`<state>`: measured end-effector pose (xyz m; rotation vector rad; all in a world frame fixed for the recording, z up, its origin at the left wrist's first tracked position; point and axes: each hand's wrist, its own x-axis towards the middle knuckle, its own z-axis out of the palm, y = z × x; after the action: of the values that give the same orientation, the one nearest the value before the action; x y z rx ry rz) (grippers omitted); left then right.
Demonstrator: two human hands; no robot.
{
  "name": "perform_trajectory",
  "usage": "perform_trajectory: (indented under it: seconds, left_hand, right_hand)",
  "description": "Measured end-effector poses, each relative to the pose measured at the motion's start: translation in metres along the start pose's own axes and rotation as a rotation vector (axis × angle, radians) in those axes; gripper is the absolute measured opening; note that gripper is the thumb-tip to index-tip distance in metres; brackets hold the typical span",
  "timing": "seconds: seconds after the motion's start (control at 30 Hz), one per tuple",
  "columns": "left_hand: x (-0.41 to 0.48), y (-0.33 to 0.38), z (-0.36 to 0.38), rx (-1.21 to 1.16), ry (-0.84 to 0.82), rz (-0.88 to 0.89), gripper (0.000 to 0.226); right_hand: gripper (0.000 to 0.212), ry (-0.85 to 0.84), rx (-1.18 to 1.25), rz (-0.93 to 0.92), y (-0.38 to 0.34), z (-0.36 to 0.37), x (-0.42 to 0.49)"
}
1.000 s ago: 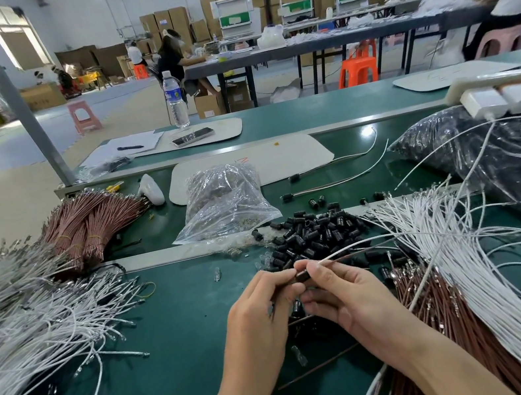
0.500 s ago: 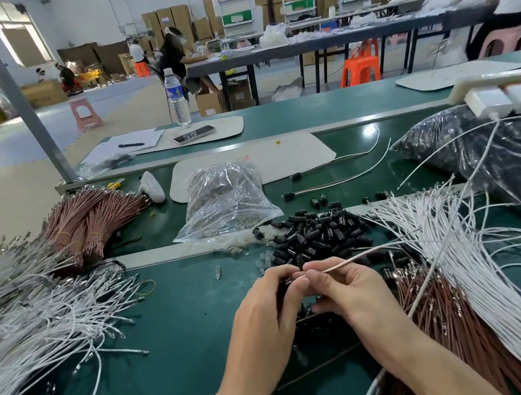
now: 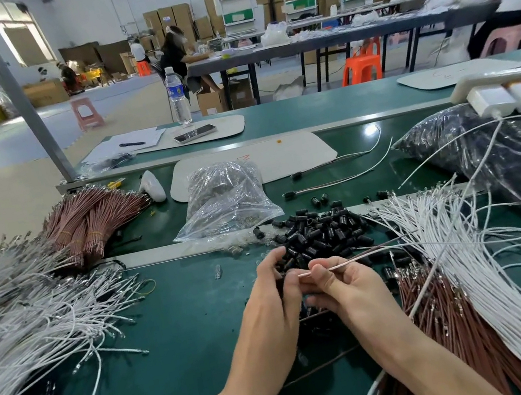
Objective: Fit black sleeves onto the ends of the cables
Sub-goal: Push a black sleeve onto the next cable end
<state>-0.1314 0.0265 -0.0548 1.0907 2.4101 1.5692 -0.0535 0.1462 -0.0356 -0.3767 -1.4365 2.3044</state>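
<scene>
My right hand [image 3: 341, 287] pinches a thin white cable [image 3: 360, 258] near its end, and the cable runs off to the right. My left hand [image 3: 270, 300] meets it with curled fingers at the cable's tip; what those fingers hold is hidden, a black sleeve cannot be made out. Just beyond both hands lies a heap of loose black sleeves [image 3: 321, 235] on the green table [image 3: 172, 334]. White cables [image 3: 472, 264] and brown cables [image 3: 446, 314] fan out on the right.
A big spread of white cables [image 3: 24, 326] fills the left, with tied brown bundles [image 3: 89, 220] behind. A clear bag [image 3: 224, 200] and a dark plastic bag [image 3: 505, 154] lie past the metal rail. Two sleeved cables [image 3: 336, 180] rest further back. People work at far tables.
Both hands rose a little toward the sleeve heap. The black sleeve seen at the cable tip a second ago is now covered by my left fingers.
</scene>
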Motion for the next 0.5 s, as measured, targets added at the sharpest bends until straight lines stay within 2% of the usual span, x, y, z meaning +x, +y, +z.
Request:
perform_trajectory:
  seconds: [0.17,0.27,0.5]
  left_hand:
    - [0.0019,-0.0006,-0.0046,0.049,0.137,0.028,0.046]
    - [0.0009,-0.0007,-0.0025,0.178,0.117,-0.016,0.036]
    - [0.0036,0.0017,0.0003,0.314,0.084,-0.030,0.047]
  right_hand:
    - [0.033,0.029,0.072,-0.035,0.0000,-0.0039,0.0003]
    - [0.032,0.011,0.108,-0.033,-0.0008,-0.0037,-0.0003]
    - [0.030,0.004,0.098,-0.005,0.0019,-0.0030,-0.0008]
